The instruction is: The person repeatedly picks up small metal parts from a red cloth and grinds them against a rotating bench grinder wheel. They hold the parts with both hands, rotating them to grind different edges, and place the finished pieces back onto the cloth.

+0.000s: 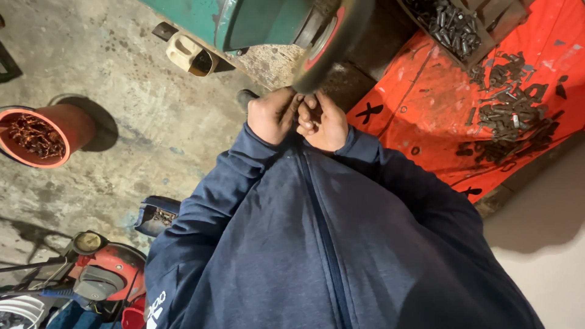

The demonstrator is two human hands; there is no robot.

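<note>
My left hand [272, 114] and my right hand [323, 122] are pressed together just under a grinding wheel [329, 39] with a red centre, mounted on a green machine [244, 21]. Both hands have their fingers curled around something small at the wheel's lower edge; the held piece is hidden by the fingers. My dark blue zipped jacket fills the lower middle of the view.
An orange sheet [439, 103] on the right carries a heap of small dark metal parts [512, 116]; a box of similar parts [451, 27] sits above it. A red bucket [64, 131] of rusty scraps stands at left on the concrete floor. A red machine [103, 274] sits at lower left.
</note>
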